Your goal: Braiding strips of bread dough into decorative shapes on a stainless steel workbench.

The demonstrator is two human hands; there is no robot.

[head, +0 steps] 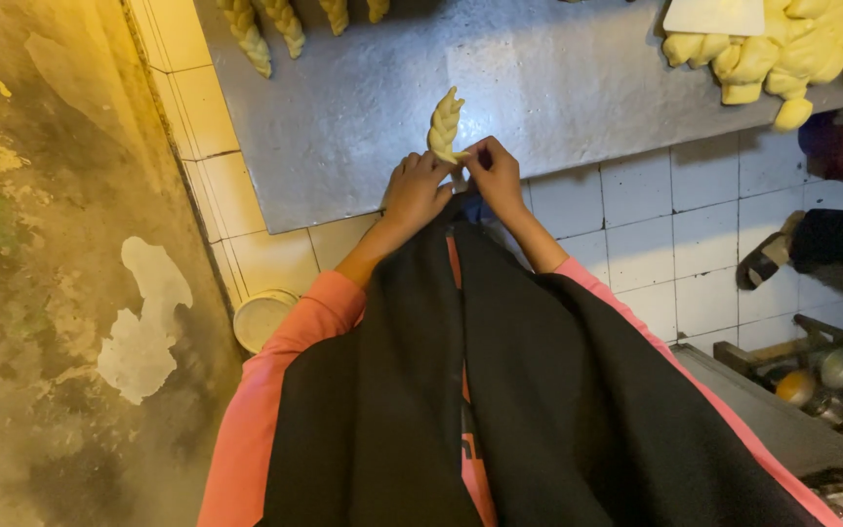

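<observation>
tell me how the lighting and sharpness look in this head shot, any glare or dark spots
Head view: warm yellow light falls on the wall at left; the metal table shows a soft pale sheen, not harsh glare. Both hands, left hand and right hand, and the twisted dough are fairly sharp. The right edge and lower right corner sink into shadow, and the dough pile looks slightly overbright.

Dim, warm yellow light from upper left (soft glare on metal sheet (363,107)), shadowed lower right.

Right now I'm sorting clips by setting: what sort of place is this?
Probably a small bakery work area: both hands pinch a twisted dough piece over a metal worktop, with cut dough chunks piled nearby.
</observation>
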